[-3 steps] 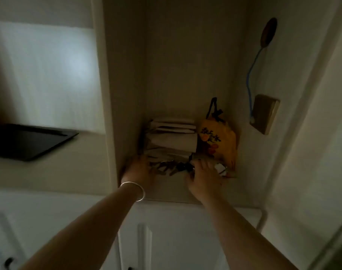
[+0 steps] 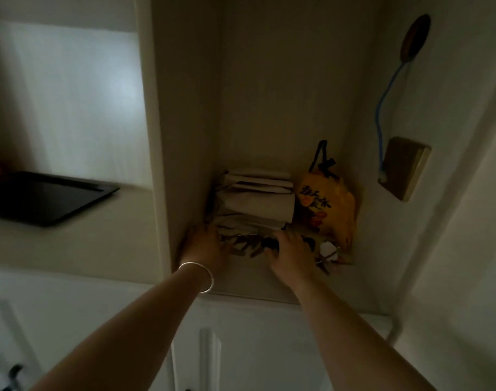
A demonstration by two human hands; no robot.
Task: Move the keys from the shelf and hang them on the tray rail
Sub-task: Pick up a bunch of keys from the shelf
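A dark bunch of keys (image 2: 248, 245) lies on the shelf (image 2: 249, 286) of a narrow alcove, in front of a pile of folded cloth. My left hand (image 2: 205, 248), with a silver bangle on the wrist, rests flat on the shelf just left of the keys. My right hand (image 2: 290, 253) lies over the right part of the bunch, fingers spread and touching it. More keys with a pale tag (image 2: 327, 256) stick out to the right of that hand. No grip on the keys is visible in this dim view. A black tray (image 2: 47, 197) sits on the ledge at the left.
Folded beige cloths (image 2: 256, 197) are stacked at the back of the shelf. An orange printed bag (image 2: 327, 210) leans in the right corner. A wall box (image 2: 405, 167) with a blue cord hangs on the right wall. White cabinet doors (image 2: 241, 351) are below.
Both hands stay at the keys, with almost no movement. The view has shifted slightly.
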